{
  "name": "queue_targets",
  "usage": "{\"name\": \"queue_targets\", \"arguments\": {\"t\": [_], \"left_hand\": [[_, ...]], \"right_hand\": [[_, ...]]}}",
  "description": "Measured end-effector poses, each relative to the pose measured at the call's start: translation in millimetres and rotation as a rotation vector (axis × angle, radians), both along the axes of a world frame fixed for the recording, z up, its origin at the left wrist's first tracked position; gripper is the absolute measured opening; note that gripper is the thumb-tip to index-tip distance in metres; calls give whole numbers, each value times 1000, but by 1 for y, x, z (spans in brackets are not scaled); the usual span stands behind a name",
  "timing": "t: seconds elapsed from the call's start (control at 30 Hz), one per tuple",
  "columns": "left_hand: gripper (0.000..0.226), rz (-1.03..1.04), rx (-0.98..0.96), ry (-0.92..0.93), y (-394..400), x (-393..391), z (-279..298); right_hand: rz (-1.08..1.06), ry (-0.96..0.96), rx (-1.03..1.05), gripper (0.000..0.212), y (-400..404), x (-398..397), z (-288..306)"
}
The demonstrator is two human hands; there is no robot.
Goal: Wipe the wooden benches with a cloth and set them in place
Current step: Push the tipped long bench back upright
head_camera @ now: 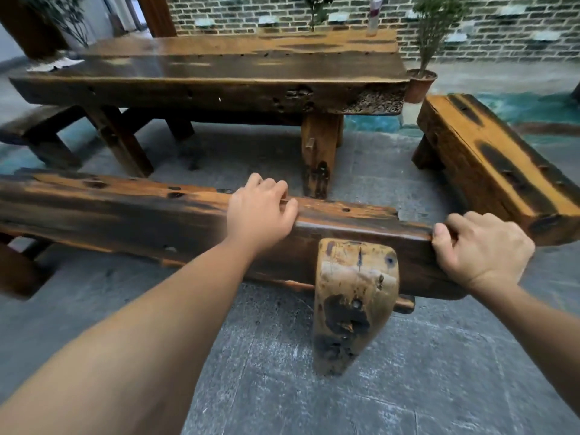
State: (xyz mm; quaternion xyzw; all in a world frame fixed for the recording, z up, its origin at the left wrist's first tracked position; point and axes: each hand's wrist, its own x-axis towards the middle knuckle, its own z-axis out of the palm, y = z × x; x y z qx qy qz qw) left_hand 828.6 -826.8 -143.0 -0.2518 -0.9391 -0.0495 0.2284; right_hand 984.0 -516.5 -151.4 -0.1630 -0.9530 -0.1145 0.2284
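Observation:
A long dark wooden bench (125, 215) lies across the view in front of the table, tipped so its pale leg (351, 302) points toward me. My left hand (260, 215) grips the bench's top edge near its middle. My right hand (480, 249) is closed around the bench's right end. A second, shorter bench (489, 164) stands on the right, angled away. A third bench (40, 127) shows partly at the far left beside the table. No cloth is in my hands; something white and flat (53, 65) lies on the table's far left corner.
A heavy wooden table (219, 73) stands just beyond the bench. A potted plant (422, 80) sits at its right end, a bottle (373, 17) on its far edge. Grey stone floor (282, 387) lies near me; a brick wall (502, 29) closes the back.

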Motion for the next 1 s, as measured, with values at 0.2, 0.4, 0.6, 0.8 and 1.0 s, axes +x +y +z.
{"name": "queue_targets", "arguments": {"t": [0.2, 0.4, 0.6, 0.8, 1.0], "left_hand": [[41, 9, -53, -11, 1, 0, 2], [47, 0, -110, -80, 1, -1, 6], [46, 28, -139, -162, 1, 2, 9], [52, 53, -190, -296, 2, -1, 15], [62, 96, -286, -441, 6, -3, 19]], "right_hand": [[-34, -83, -40, 59, 0, -2, 1], [-79, -194, -110, 58, -4, -1, 8], [-71, -287, -172, 52, -5, 5, 9], [-77, -496, -239, 53, -3, 4, 27], [-71, -629, -391, 60, 1, 3, 34]]}}
